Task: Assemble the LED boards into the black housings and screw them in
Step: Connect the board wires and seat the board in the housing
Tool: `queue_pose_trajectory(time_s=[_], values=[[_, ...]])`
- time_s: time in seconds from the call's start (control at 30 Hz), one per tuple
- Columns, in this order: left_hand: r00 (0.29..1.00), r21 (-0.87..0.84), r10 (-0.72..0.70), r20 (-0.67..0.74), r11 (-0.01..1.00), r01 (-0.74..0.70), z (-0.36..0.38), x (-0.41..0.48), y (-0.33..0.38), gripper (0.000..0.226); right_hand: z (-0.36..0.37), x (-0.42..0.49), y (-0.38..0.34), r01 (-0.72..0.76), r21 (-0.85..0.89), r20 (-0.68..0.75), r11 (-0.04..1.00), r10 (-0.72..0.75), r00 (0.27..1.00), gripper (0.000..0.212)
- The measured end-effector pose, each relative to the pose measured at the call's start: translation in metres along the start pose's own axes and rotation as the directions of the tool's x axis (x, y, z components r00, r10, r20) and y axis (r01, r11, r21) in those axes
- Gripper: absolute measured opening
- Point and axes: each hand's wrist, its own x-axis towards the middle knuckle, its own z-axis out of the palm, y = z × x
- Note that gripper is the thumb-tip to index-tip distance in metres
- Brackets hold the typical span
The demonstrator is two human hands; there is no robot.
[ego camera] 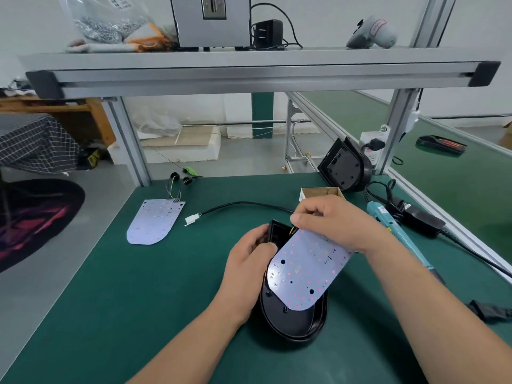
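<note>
Head view, centre of frame: curled fingers point(306, 214) of the right hand point(335, 225) pinching the far end of a white LED board point(304, 273), just where yellow wires leave it. Board tilted, far end raised, rounded near end low over the open black housing point(293, 325) and overhanging its right rim; not seated inside. Left hand point(246, 267) just left of the board, fingers curled round the housing's far left wall, thumb close by the board's left edge.

Housing flat on the green mat point(124, 300), lower middle of the frame. Black cable point(243, 203) curving left from behind the right hand to a white connector point(192, 218). Second LED board point(155, 221) flat on the mat left of centre, coloured wires trailing from its far end. Small open cardboard box point(321, 192) right behind the right hand; beyond it a second black housing point(345, 167) propped on edge by an aluminium post. Teal electric screwdriver point(388, 225) lying right of the right wrist, black power brick point(421, 223) beside it. Aluminium shelf point(249, 67) across the top, carrying a grey machine point(210, 20), a black adapter point(267, 33) and, upper left, a clear bag point(105, 20) of small metal parts. Grey floor at left, another green bench at upper right.

Bare forearms entering from the lower edge: left from bottom centre, right from the lower right corner, both angled up toward the middle
</note>
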Motion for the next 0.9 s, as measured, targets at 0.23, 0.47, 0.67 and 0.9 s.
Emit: queue_pose_trajectory(time_s=[0.23,0.47,0.67,0.9], values=[[0.999,-0.117,-0.032,-0.012,0.993,0.031,0.001,-0.001,-0.004,0.032,-0.002,0.000,0.003,-0.059,0.292,0.086,0.955,0.035,0.996,0.027],[1.000,-0.152,0.000,0.009,0.988,0.001,0.001,0.001,-0.008,0.031,-0.001,-0.003,0.009,-0.032,0.276,0.124,0.961,-0.003,0.992,0.017],[0.998,-0.114,0.047,-0.035,0.992,-0.051,-0.002,0.002,-0.008,0.018,0.005,-0.004,-0.001,0.003,0.065,0.099,0.998,-0.009,0.995,0.022],[1.000,-0.177,0.012,-0.029,0.984,-0.017,-0.002,0.002,-0.010,0.027,0.010,-0.004,0.011,-0.205,0.460,0.219,0.864,0.113,0.969,0.021]])
